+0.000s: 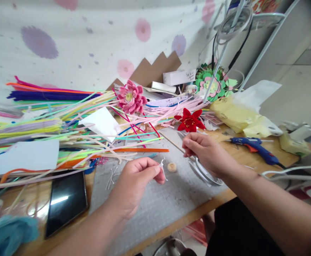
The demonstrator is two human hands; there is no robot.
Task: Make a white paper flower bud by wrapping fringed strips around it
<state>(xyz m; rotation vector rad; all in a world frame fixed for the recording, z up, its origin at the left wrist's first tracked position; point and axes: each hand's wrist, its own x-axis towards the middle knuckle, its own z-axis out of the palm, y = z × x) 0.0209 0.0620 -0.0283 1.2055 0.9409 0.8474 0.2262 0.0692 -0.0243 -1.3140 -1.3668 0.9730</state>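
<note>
My left hand (139,181) is closed over the cutting mat, with thumb and forefinger pinching a small bunch of thin white strands (163,170). To its right my right hand (203,152) is closed, fingertips pressed together; anything between them is hidden. A thin wooden stick (171,142) reaches the right fingertips, and I cannot tell whether it is held or lies behind them. Below that hand lies a loose coil of white strip (208,174). Between the hands sits a small round beige roll (172,167). More white strands (113,177) lie left of my left hand.
Bundles of coloured pipe cleaners (38,126) fill the left side. A pink flower (131,96) and a red flower (189,120) are at the back. A blue glue gun (256,147) lies right. A black tablet-like device (67,201) rests left of the grey mat (150,213).
</note>
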